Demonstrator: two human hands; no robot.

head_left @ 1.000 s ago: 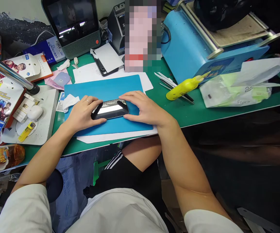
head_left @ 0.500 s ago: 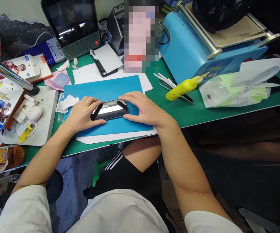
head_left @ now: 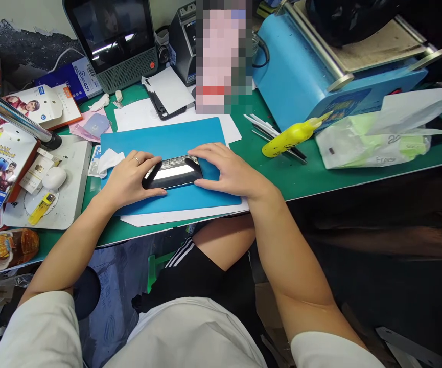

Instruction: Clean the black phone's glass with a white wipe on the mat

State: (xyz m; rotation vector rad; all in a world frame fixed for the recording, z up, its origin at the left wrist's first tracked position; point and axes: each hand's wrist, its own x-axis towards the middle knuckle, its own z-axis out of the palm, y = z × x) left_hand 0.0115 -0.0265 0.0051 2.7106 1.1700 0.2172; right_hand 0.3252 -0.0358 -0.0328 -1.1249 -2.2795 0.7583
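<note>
A dark, glossy smartphone (head_left: 175, 174) lies sideways between my hands on a blue mat (head_left: 159, 135), its screen throwing back a bright reflection. My left hand (head_left: 134, 178) grips its left end, thumb along the near edge and fingers at the far edge. At the other end, my right hand (head_left: 221, 171) holds the phone the same way, with the index finger at the far corner and the thumb at the near one. A crumpled white tissue (head_left: 110, 161) rests on the mat just beyond my left wrist.
A yellow bottle (head_left: 287, 139) lies right of the mat, by a tissue pack (head_left: 374, 143) and a blue machine (head_left: 301, 76). A screen device (head_left: 117, 41) stands at the back. Left are boxes (head_left: 4, 168) and a white plate (head_left: 73, 179) with a yellow lighter (head_left: 41, 208).
Both hands keep their hold on the phone, with hardly any movement. The whole view has shifted very slightly.
</note>
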